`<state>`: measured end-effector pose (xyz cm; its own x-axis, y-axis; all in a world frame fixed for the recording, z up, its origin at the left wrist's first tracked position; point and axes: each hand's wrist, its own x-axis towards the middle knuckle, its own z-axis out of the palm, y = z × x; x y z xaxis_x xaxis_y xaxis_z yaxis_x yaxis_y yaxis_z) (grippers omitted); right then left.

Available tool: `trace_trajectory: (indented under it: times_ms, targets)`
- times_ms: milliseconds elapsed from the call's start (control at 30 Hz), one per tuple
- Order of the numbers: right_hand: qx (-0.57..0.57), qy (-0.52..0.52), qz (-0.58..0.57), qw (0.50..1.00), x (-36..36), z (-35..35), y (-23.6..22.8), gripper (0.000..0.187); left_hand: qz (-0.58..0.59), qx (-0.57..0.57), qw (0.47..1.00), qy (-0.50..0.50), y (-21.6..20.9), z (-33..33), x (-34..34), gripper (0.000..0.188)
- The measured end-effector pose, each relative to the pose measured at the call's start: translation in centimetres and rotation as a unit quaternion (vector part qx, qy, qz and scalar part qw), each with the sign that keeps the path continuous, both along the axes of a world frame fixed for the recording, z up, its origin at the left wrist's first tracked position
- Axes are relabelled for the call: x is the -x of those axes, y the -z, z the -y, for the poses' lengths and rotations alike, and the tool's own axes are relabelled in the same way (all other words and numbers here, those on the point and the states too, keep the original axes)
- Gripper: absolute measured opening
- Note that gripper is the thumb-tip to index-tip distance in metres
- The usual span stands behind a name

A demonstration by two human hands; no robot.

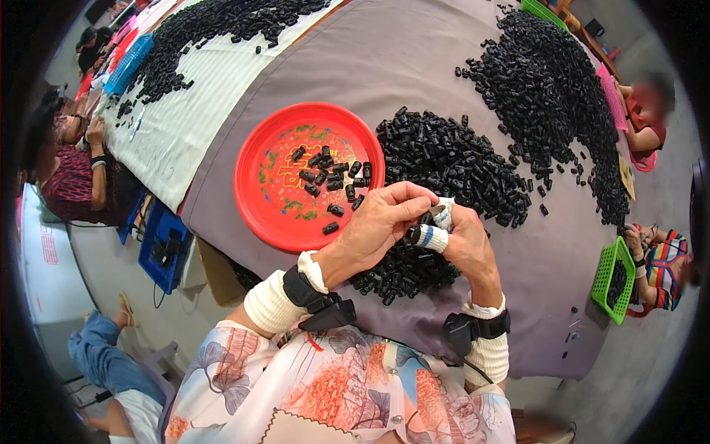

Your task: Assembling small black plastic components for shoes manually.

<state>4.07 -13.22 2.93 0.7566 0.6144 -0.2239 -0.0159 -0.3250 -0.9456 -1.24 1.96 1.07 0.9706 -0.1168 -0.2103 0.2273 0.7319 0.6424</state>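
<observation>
My left hand and my right hand meet over the near edge of a heap of small black cylindrical parts. The fingers of both hands are closed around one small black cylindrical part, mostly hidden by them. White finger wraps with blue stripes cover fingers of my right hand. Just left of the heap lies a round red tray with a printed pattern, its right half holding several loose black parts. My left wrist is beside the tray's near rim.
A larger black heap spreads at the far right; another covers the white cloth at far left. People sit along both sides, one near a green basket. Blue crates stand left, below the table edge.
</observation>
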Motion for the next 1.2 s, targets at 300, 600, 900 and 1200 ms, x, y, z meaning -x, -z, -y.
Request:
trace_trajectory:
  times_ms: [300,600,900,1200]
  targets:
    - [0.029,-0.015,0.081,0.996,0.3,0.3,0.2,0.031,-0.010,-0.047,0.999,-0.007,0.2,0.1,0.0,0.013]
    - [-0.020,-0.007,0.066,0.998,-0.2,0.5,0.6,0.033,-0.018,-0.018,1.000,0.003,-0.2,0.3,0.0,0.013]
    - [-0.009,-0.016,0.058,0.998,0.0,0.7,0.9,0.037,-0.013,-0.024,1.000,-0.005,-0.3,0.6,-0.1,0.012]
    - [0.004,-0.014,0.062,0.998,0.2,1.0,1.4,0.037,-0.017,-0.051,0.999,0.010,0.4,0.7,-0.1,0.012]
